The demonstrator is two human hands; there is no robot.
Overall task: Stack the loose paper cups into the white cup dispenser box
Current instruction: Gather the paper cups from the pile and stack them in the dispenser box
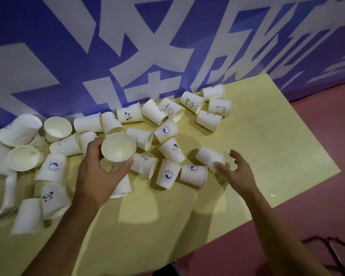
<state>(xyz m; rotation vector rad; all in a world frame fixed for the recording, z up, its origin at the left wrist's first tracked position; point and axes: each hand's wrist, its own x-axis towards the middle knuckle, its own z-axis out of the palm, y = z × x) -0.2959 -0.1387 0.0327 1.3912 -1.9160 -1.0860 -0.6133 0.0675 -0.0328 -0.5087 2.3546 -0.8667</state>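
Note:
Several loose white paper cups lie scattered over the yellow table (267,156), most on their sides, some with printed pictures. My left hand (96,172) grips an upright cup (118,147) from below, its mouth facing up at me. My right hand (237,172) is open with fingers spread, its fingertips touching a cup on its side (207,156). At the far left edge lies a white object (8,194), possibly the dispenser box, blurred and partly cut off.
A blue wall banner (167,46) with large white characters stands right behind the table. Red floor (317,196) lies to the right and front. A dark metal frame (335,250) shows at the bottom right. Bare tabletop stretches right of the cups.

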